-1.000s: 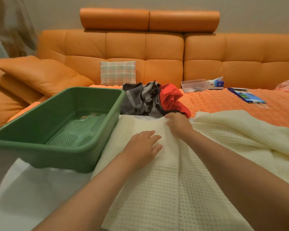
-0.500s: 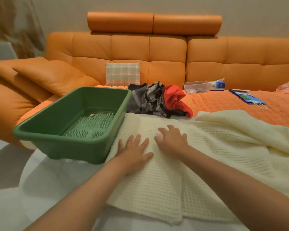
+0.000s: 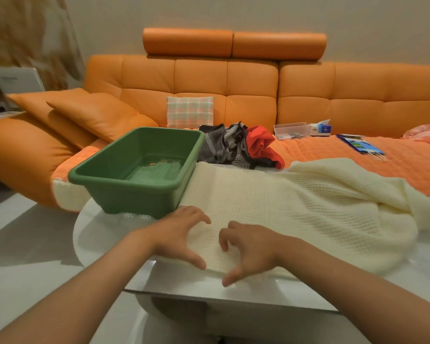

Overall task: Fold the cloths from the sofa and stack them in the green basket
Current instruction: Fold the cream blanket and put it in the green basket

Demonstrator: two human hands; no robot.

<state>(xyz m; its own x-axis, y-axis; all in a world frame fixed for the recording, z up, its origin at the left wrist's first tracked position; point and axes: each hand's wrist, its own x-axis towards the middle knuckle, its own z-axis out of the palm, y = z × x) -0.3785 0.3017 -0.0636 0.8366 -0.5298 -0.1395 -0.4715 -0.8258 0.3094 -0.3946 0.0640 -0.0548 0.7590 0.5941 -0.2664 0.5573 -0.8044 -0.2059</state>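
Note:
A cream waffle-weave cloth lies spread over the white table, flat on its left part and bunched at the right. My left hand and my right hand rest side by side on its near edge, fingers loosely bent, thumbs spread, gripping nothing that I can see. The green basket stands empty on the table just left of the cloth. Behind it, on the sofa seat, lies a heap of dark grey striped clothes with a red cloth.
The orange sofa runs across the back, with a plaid cushion, a clear box, a tissue box, a blue booklet and a pink cloth. Grey floor lies left of the table.
Both hands have slid along the cream cloth from its far edge back to its near edge, towards me. The view has pulled back and the table's front edge now shows.

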